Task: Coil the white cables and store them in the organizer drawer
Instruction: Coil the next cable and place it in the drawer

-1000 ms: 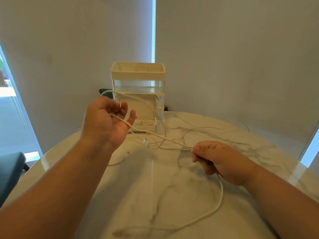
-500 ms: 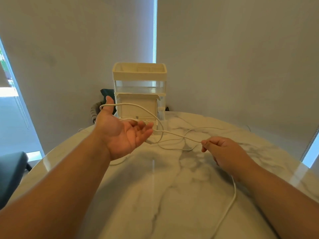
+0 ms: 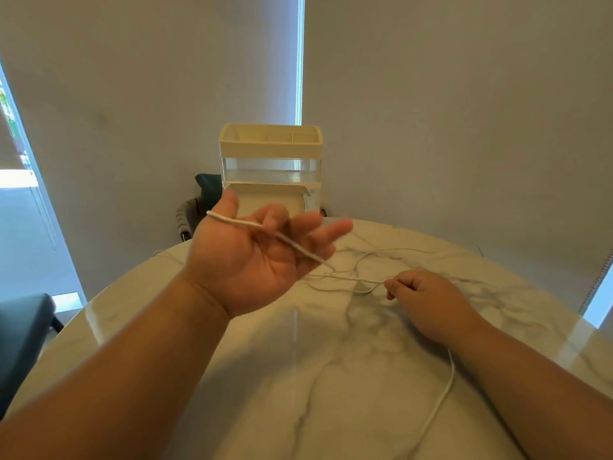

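The marble table (image 3: 331,376) fills the lower half of yr view, its round edge running from 9 to 3 o'clock. At 12 o'clock, on the far edge, stands the cream organizer (image 3: 270,151): an open tray on top, a clear level under it, and a lower part that yr left hand partly hides, so I cannot tell if the drawer is open. A dark chair (image 3: 20,333) is at 9 o'clock, off the table.

Yr left hand (image 3: 255,260) is raised above the table at approx. 11 o'clock, palm up, fingers spread and nearly straight; it grips nothing. The white cable (image 3: 232,220) goes round the base of the thumb and lies across the palm toward 4 o'clock. Yr right hand (image 3: 428,300) is low over the table at approx. 2 o'clock, fingers curled, and pinches the cable at the fingertips. Behind the right wrist the cable runs on the table toward 5 o'clock. Loose loops lie btw. both hands.
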`<state>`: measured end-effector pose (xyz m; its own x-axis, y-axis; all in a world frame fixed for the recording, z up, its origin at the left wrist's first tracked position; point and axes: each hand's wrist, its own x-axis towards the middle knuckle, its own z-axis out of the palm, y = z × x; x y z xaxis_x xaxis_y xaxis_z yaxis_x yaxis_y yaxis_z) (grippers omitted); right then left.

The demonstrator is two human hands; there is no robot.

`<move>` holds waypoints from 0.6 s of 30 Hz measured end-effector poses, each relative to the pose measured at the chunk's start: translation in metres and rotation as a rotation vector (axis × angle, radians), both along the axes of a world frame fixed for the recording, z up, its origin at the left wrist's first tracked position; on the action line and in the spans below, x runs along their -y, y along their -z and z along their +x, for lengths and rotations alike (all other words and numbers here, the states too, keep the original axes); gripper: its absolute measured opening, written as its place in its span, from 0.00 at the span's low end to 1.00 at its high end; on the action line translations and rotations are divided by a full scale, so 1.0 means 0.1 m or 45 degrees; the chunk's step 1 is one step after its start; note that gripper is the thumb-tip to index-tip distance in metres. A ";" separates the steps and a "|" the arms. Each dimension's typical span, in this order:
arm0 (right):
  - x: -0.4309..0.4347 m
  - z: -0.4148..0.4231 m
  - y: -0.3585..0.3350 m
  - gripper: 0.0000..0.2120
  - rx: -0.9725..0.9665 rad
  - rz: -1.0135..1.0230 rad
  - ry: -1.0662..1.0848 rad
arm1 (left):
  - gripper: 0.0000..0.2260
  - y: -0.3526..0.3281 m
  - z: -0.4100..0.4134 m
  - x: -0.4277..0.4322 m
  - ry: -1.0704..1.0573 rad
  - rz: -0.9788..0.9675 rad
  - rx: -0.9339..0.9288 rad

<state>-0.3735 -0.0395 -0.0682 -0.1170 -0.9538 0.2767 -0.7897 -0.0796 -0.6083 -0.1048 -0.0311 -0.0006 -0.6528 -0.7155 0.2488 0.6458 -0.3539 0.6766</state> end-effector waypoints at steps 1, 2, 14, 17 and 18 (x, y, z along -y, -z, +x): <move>0.01 0.00 0.00 0.14 0.008 -0.004 0.018 | 0.41 0.00 0.02 0.00 0.161 -0.031 0.107; 0.01 -0.01 -0.01 0.14 0.012 -0.013 0.041 | 0.38 0.00 0.03 0.01 0.283 -0.056 0.230; -0.03 -0.09 -0.07 0.09 0.408 -0.161 0.195 | 0.22 -0.01 0.06 0.02 -0.178 0.209 0.880; -0.07 -0.08 -0.08 0.12 0.476 -0.119 0.112 | 0.26 -0.03 0.04 0.04 -0.246 0.404 0.517; -0.08 -0.09 -0.09 0.12 0.460 -0.124 0.098 | 0.27 -0.04 0.05 0.04 -0.242 0.431 0.481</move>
<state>-0.3827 -0.0318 -0.0596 -0.2939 -0.9097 0.2932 -0.5319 -0.0992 -0.8410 -0.1002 -0.0351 0.0030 -0.5033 -0.8292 -0.2432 0.4536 -0.4931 0.7423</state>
